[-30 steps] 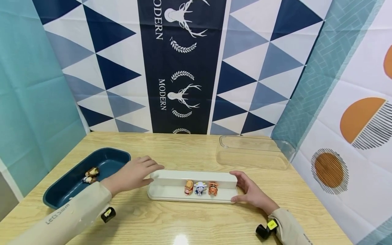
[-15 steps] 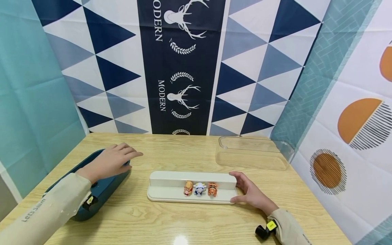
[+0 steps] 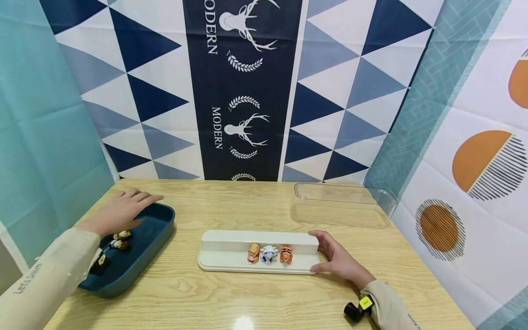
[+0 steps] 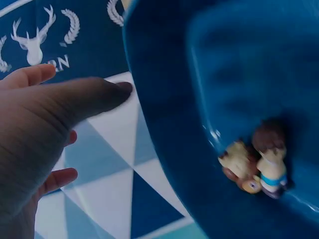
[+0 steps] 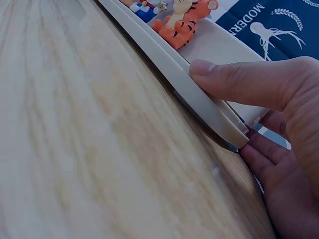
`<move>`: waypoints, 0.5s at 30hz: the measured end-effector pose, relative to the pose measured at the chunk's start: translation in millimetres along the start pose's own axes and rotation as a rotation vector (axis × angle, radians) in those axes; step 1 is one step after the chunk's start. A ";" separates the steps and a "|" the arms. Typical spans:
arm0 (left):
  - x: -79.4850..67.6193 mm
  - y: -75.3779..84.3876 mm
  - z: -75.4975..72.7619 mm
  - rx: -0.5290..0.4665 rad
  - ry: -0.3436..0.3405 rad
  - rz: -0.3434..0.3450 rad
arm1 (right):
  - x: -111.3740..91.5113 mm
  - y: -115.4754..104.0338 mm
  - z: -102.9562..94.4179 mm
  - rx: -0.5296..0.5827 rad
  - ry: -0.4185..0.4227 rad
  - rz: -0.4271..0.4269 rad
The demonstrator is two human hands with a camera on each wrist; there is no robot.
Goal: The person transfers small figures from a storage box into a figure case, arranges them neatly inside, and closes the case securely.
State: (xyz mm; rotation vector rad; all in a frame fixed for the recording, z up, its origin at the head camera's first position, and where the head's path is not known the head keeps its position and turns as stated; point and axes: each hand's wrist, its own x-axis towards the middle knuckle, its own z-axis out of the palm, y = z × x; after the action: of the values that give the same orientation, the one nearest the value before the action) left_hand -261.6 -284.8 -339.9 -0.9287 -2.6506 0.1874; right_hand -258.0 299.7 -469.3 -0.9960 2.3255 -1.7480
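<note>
My left hand [image 3: 117,213] hovers over the dark blue basin [image 3: 162,231], fingers spread and holding nothing. Two small figurines [image 4: 271,164] lie side by side in the basin, below that hand. At the table's middle stands a white stepped display base [image 3: 222,260]. On its lower step sit a yellow-orange figurine [image 3: 253,253], a white-and-blue figurine [image 3: 269,254] and an orange tiger figurine [image 3: 286,254] in a row. My right hand [image 3: 336,257] grips the base's right end, the thumb on its front edge and the fingers round the side.
A clear plastic cover [image 3: 340,213] rests at the back right of the wooden table [image 3: 198,302]. Patterned cloths [image 3: 243,91] hang behind the table and along both sides.
My left hand has moved left from the base's left end to above the basin. The basin's near end has shifted right. My right hand stays on the base.
</note>
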 end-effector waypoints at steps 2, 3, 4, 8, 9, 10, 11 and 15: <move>-5.8 -4.5 3.2 -0.021 -0.024 -0.018 | -0.7 1.0 0.7 0.001 -0.001 0.000; -8.4 -6.8 5.3 -0.030 -0.033 -0.024 | -1.0 1.4 1.0 0.002 -0.002 0.000; -10.7 -8.9 7.4 -0.038 -0.039 -0.028 | -1.4 1.8 1.3 0.002 -0.004 0.000; -17.6 -16.9 15.0 -0.023 -0.045 -0.021 | -2.1 2.5 1.9 -0.006 -0.009 -0.015; -18.7 -18.5 16.3 -0.019 -0.044 -0.021 | -1.8 2.4 1.9 -0.011 -0.008 -0.022; -19.9 -20.4 17.6 -0.013 -0.042 -0.022 | -1.4 2.2 2.0 -0.014 -0.005 -0.030; -20.9 -22.1 18.7 -0.005 -0.043 -0.024 | -0.8 2.1 2.0 -0.018 -0.002 -0.038; -27.2 -26.9 24.6 0.014 -0.069 -0.036 | 0.8 2.3 2.7 -0.007 0.003 -0.048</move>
State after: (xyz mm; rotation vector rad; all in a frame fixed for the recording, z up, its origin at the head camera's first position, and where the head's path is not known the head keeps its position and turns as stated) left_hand -265.8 -323.2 -363.8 -0.8841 -2.7231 0.2337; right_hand -258.5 297.3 -472.1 -1.0595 2.3305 -1.7609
